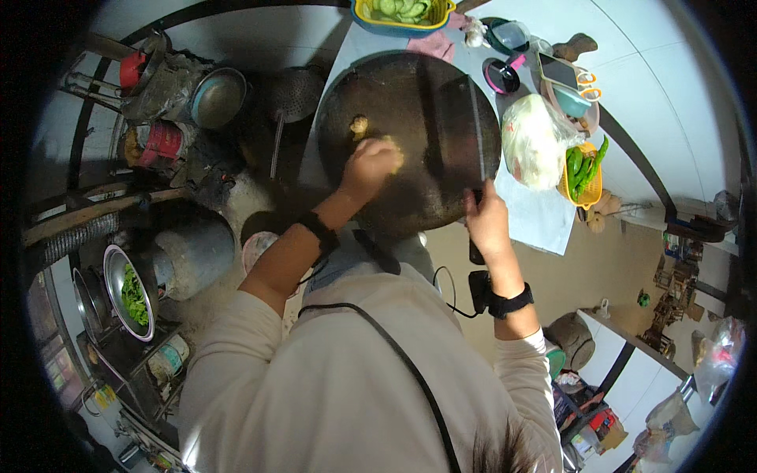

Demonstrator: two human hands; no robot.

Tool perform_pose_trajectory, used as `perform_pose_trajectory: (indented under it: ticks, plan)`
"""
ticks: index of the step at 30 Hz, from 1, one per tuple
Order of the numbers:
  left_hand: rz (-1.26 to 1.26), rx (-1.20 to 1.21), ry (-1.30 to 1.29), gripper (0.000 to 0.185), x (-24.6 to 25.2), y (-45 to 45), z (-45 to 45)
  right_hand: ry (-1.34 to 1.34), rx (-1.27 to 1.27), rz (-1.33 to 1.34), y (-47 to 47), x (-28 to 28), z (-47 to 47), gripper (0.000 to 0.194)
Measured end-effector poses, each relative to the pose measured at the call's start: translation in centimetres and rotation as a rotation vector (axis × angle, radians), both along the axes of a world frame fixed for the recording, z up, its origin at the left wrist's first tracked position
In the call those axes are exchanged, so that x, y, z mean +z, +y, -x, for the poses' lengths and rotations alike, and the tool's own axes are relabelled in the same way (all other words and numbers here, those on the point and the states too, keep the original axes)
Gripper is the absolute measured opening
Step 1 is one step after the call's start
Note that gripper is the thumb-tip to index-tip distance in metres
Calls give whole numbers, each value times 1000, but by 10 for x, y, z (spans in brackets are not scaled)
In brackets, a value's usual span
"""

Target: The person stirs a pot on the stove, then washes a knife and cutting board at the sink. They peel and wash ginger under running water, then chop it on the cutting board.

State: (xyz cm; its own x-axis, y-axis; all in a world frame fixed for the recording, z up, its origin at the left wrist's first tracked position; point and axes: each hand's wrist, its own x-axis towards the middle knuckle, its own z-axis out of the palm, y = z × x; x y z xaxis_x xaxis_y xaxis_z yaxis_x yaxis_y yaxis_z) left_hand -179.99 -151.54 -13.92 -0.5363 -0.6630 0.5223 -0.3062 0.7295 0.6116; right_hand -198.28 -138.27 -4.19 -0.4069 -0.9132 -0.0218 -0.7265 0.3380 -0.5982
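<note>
A dark round chopping board [408, 195] lies before me on a light table. My left hand [372, 168] is over its left part, fingers bent together around yellowish pieces [397, 155], probably ginger; the hand is slightly blurred. Just above that hand, a small knob of what looks like ginger [358, 125] rests on the board. At the board's right edge my right hand [488, 222] grips the dark handle of a cleaver [464, 118], whose wide blade points away from me over the board.
Beyond the board stands a basket of sliced green vegetable [446, 16], near a pink cloth [434, 46]. To the right are a pink-handled round utensil [501, 75], a filled plastic bag [532, 142] and a yellow basket of green peppers [594, 189]. A perforated skimmer [293, 94] lies left.
</note>
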Motion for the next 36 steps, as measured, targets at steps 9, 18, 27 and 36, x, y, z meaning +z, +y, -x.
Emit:
perform_pose_trajectory:
  ticks: [9, 18, 27, 36]
  plan:
    - [-80, -33, -54, 13, -6, -3, 2, 41, 92, -150, 9, -7, -48, 18]
    - [-134, -74, -29, 13, -1, -6, 0, 107, 131, -265, 0, 2, -54, 16]
    - [-145, -60, -87, 11, 0, -8, 2, 128, 153, -240, -22, -42, -58, 14]
    - [-188, -47, -154, 11, 1, -7, 0, 97, 89, -254, -12, -24, -60, 16]
